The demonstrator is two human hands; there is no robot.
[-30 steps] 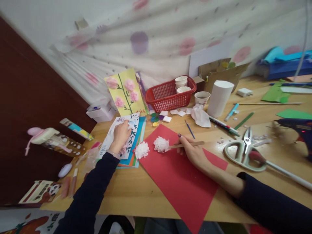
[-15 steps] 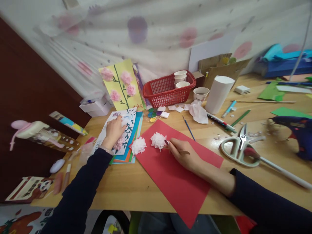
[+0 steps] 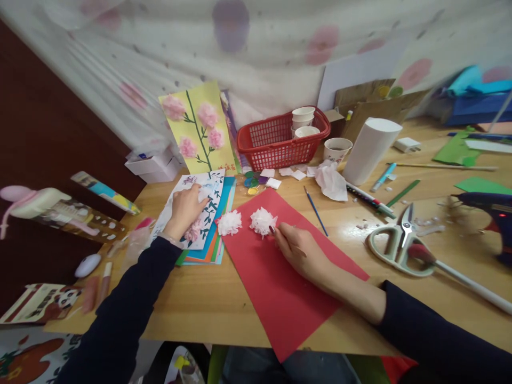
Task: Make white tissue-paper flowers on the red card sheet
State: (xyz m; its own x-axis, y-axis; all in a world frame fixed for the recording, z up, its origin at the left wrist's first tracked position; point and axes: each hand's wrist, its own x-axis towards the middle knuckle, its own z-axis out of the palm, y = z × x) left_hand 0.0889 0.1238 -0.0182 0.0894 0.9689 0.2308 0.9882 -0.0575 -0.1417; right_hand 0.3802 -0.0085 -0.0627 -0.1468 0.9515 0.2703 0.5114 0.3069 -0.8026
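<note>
My right hand [image 3: 301,249] pinches a thin brown tool [image 3: 299,252] whose kind I cannot make out; most of it is hidden by the fingers. Its fingertips are at the lower right edge of a white ruffled paper flower [image 3: 263,221] on a red sheet [image 3: 280,298]. A second white paper flower [image 3: 229,223] lies to its left, at the sheet's edge. My left hand [image 3: 186,210] rests on a white sheet printed with flowers and leaves [image 3: 210,213], thumb apart from the bent fingers. Under that sheet is a stack of coloured paper [image 3: 224,213].
Behind stand a yellow flower picture [image 3: 200,128], a red basket [image 3: 276,154] with paper cups, a cup of dark liquid [image 3: 337,150] and a white roll [image 3: 372,149]. To the right lie a blue brush [image 3: 316,210], scissors [image 3: 400,245] and a glue gun [image 3: 490,205]. A bottle [image 3: 60,213] lies left.
The camera view has shifted slightly. My right hand has turned a little, so less of the brown tool shows. My left hand remains on the printed sheet.
</note>
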